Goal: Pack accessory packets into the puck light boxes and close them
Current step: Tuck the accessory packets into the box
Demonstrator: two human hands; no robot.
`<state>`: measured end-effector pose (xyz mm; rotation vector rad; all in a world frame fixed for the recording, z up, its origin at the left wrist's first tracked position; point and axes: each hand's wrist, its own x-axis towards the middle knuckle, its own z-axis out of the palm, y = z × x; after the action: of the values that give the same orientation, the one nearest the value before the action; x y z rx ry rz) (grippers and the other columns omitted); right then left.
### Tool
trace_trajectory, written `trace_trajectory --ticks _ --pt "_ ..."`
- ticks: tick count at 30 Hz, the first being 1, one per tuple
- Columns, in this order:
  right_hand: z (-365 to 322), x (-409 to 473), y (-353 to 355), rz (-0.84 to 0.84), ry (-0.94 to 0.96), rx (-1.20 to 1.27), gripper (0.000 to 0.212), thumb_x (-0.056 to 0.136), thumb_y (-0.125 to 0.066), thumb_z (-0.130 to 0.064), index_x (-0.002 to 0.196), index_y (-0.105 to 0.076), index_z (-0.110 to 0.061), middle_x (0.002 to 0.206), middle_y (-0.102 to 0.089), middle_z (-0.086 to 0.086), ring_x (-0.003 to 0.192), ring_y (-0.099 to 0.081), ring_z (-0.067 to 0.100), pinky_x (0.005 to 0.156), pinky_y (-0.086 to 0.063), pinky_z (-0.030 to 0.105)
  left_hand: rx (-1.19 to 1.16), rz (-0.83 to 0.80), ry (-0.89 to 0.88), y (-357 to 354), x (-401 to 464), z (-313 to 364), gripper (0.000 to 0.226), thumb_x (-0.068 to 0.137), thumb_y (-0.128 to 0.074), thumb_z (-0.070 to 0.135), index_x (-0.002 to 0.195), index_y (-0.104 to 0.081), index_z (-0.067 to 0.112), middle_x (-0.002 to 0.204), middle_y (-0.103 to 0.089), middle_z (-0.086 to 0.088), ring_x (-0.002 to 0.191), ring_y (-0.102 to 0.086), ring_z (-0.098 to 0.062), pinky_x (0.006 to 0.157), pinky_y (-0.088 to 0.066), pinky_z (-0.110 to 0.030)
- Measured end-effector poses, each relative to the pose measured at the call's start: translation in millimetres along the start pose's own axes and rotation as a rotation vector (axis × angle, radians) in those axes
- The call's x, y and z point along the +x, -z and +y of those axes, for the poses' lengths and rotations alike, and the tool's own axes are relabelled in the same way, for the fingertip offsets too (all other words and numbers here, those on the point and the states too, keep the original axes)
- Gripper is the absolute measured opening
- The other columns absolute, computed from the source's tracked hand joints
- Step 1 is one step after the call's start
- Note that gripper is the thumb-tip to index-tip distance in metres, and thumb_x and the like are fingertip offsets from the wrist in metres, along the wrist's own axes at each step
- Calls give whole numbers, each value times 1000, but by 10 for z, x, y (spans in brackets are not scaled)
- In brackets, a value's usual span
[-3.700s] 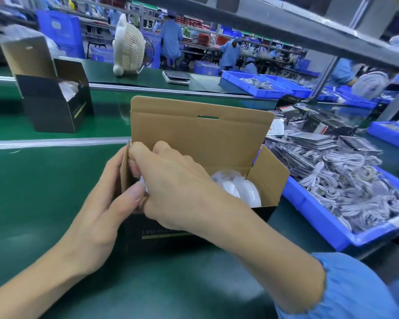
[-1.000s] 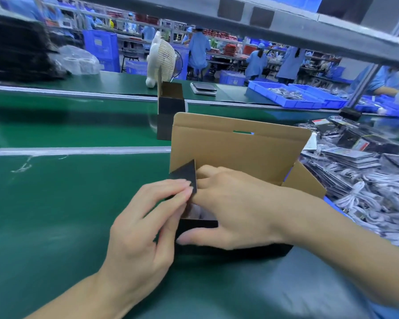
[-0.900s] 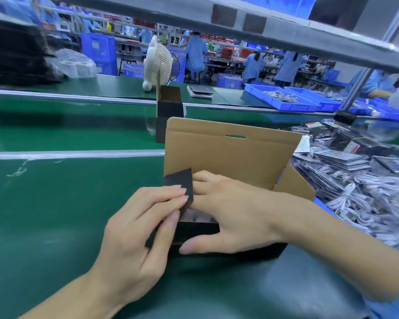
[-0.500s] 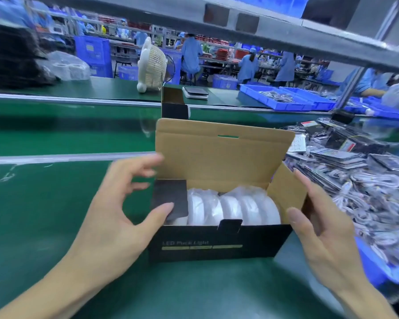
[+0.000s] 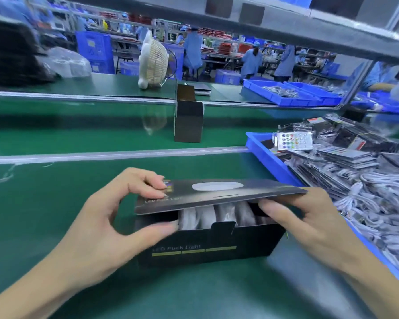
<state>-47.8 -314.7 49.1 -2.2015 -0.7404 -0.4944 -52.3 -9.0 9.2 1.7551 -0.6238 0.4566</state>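
A black puck light box sits on the green table in front of me, its lid folded down almost flat with a gap left at the front. White bagged puck lights show through that gap. My left hand grips the box's left end, fingers on the lid and thumb on the front wall. My right hand holds the lid's right end, its fingers tucked under the front edge.
A blue tray heaped with bagged cables and remote packets stands at my right. Another open black box stands on the conveyor behind. A white fan and more blue trays lie beyond.
The side flaps were folded in and the upright lid has swung down over the puck lights. Both hands moved from the box's sides onto the lid's ends.
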Motion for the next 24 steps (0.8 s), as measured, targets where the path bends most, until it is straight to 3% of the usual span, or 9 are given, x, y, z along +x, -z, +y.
trace_trajectory --ticks 3,4,6,7,9,10,16,21,24 --pt "104 -53 -11 275 -2 228 26 85 -62 -49 71 -64 -26 68 -61 -20 69 -58 -1 70 -44 11 -29 -19 20 -19 -5 85 50 78 -73 70 97 -63 25 117 -65 -1 131 -58 -23 102 -47 -50" --pt "154 -73 -38 363 -29 315 33 81 -66 -48 67 -55 -22 69 -57 -17 73 -57 6 74 -45 16 -36 0 28 -50 -3 112 49 79 -70 71 94 -63 25 116 -65 0 131 -58 -22 100 -48 -52" --pt "231 -94 -72 434 -32 381 23 77 -66 -38 73 -48 -25 85 -56 -13 89 -58 10 82 -44 18 -25 55 35 -106 6 142 38 83 -69 64 89 -61 27 111 -66 2 127 -61 -22 100 -48 -54" --pt "254 -88 -82 356 -35 383 16 78 -64 -35 86 -54 -26 100 -59 -12 102 -59 9 86 -45 17 6 71 26 -116 10 138 30 83 -70 55 88 -61 28 109 -66 3 125 -62 -22 100 -49 -54" --pt "269 -59 -64 93 -71 374 36 82 -62 -39 117 -59 -32 131 -58 -10 129 -50 12 98 -44 20 94 64 -31 -101 25 138 22 81 -72 46 91 -60 31 109 -67 4 120 -64 -24 98 -51 -51" --pt "296 -47 -51 -2 -82 339 41 84 -60 -43 123 -60 -31 136 -57 -7 133 -47 16 103 -41 23 125 57 -65 -79 34 130 24 80 -74 45 94 -61 30 111 -68 3 118 -65 -25 97 -52 -50" --pt "289 42 -67 10 -106 260 35 83 -62 -40 115 -67 -27 127 -64 -6 124 -55 19 103 -41 25 156 64 -88 -37 82 118 25 87 -71 49 107 -70 33 118 -70 3 111 -67 -27 93 -54 -47" --pt "240 4 -12 -71 -101 203 29 82 -65 -40 108 -69 -29 135 -58 -8 127 -54 18 103 -42 31 337 -37 -178 -45 39 173 20 89 -66 30 105 -78 26 124 -69 6 114 -67 -15 96 -50 -24" --pt "181 -36 -20 -69 -61 34 33 84 -60 -37 114 -68 -27 139 -55 -10 137 -43 15 110 -35 34 379 -69 -204 -47 18 192 25 91 -62 31 109 -76 23 125 -70 5 125 -62 -16 105 -48 -32"
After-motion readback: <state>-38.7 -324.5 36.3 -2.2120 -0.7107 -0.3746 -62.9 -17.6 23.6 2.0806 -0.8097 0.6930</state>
